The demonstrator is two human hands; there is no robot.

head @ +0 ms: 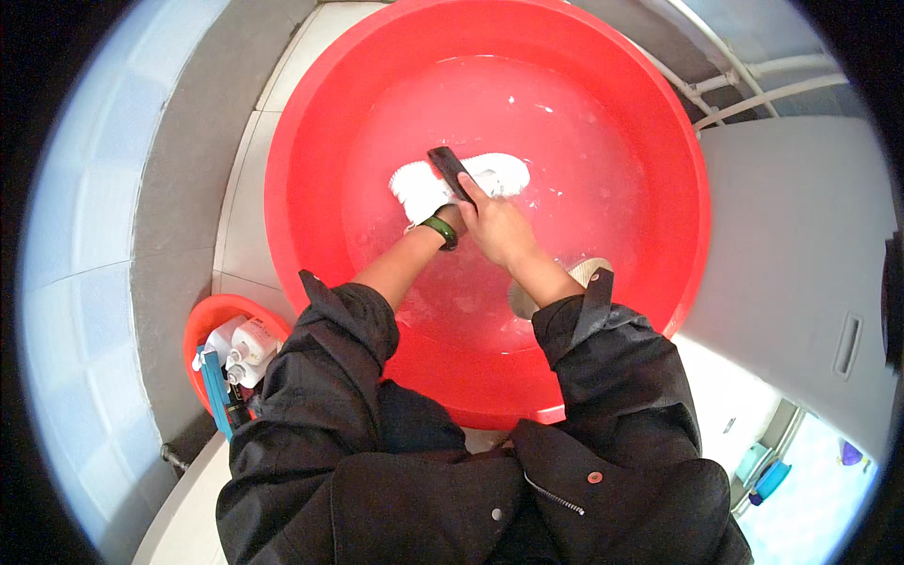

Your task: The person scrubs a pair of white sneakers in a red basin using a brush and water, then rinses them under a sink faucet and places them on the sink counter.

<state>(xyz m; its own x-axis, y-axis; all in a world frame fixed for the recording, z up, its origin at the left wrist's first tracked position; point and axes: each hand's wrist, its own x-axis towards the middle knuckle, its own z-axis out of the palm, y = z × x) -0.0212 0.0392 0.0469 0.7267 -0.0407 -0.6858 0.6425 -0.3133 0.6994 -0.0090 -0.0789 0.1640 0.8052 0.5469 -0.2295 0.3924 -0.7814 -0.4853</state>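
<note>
In the red tub (pixel 639 212) of cloudy water, a white shoe (pixel 508 173) lies with its ridged sole edge facing away from me. My left hand (pixel 454 215), with a green bangle (pixel 441 233) at its wrist, holds the shoe at its near side. Its fingers are hidden by the shoe and by my other hand. My right hand (pixel 494 222) grips a black-backed brush (pixel 448 168) laid across the middle of the shoe. The brush's bristles cannot be made out. Partly behind my right forearm, a second shoe (pixel 522 302) sits in the water, its pale ridged sole showing.
At the left stands a small orange-red basin (pixel 200 311) with white bottles (pixel 253 342) and a blue object (pixel 214 388). A grey-white appliance or cabinet (pixel 784 233) borders the tub on the right. White pipes (pixel 770 92) run along the back right wall.
</note>
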